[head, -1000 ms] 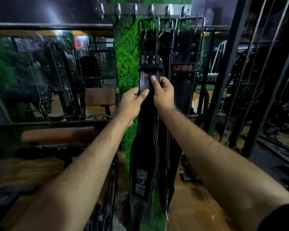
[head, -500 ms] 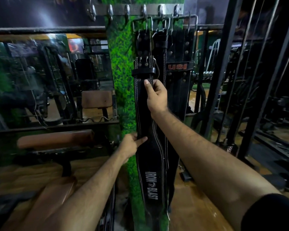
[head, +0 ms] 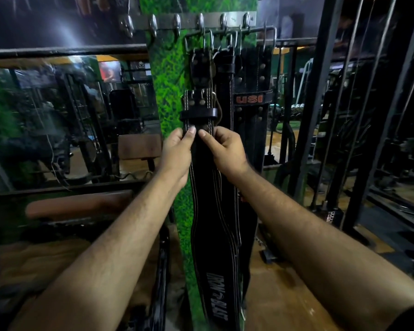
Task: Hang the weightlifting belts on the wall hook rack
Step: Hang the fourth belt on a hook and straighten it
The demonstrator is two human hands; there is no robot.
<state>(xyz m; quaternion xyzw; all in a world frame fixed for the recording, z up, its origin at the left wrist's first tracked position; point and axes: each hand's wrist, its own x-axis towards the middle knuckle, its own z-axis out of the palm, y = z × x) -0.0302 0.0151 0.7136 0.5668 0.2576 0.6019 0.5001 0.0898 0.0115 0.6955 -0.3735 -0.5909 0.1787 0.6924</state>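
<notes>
Both hands are raised to a black belt [head: 213, 199] hanging from the hook rack [head: 196, 21] above them. The left hand [head: 177, 151] pinches its left edge and the right hand [head: 227, 151] its right edge, just below the keeper loop [head: 198, 113]. More belts [head: 251, 120] hang right of the hands. To finish well, I would straighten it gently so the buckle stays seated on its hook.

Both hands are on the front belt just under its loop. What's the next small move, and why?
Probably let go. The front belt already hangs straight from the hook rack, with left hand and right hand pinching its strap just below the keeper loop; nothing looks left to straighten.
</notes>
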